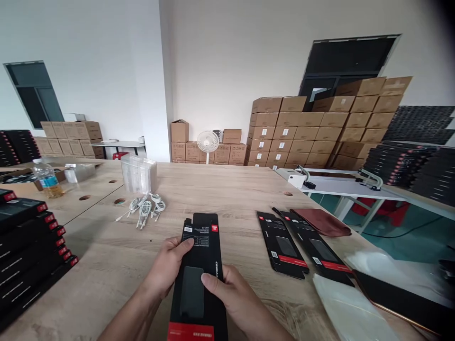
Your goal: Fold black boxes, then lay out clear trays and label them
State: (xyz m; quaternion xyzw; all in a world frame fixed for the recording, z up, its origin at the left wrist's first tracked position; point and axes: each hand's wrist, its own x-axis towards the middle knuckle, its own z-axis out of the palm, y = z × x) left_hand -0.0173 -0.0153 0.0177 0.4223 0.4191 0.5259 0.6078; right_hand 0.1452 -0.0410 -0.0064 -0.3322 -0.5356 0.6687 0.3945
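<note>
Between my two hands is a black packaging box with a red band at its near end and a phone-like rectangle on its face. It looks flattened, with a flap at the far end. My left hand grips its left edge, thumb on the printed label area. My right hand holds the right edge, thumb beside the dark rectangle. To the right lie a flat black box and a second flat box, both printed alike. A brown cloth rests by the second one's far end.
Black boxes are stacked at the left. White cables lie coiled before clear plastic trays. A bottle stands further left. Clear plastic bags and a dark copper-edged device occupy the right side.
</note>
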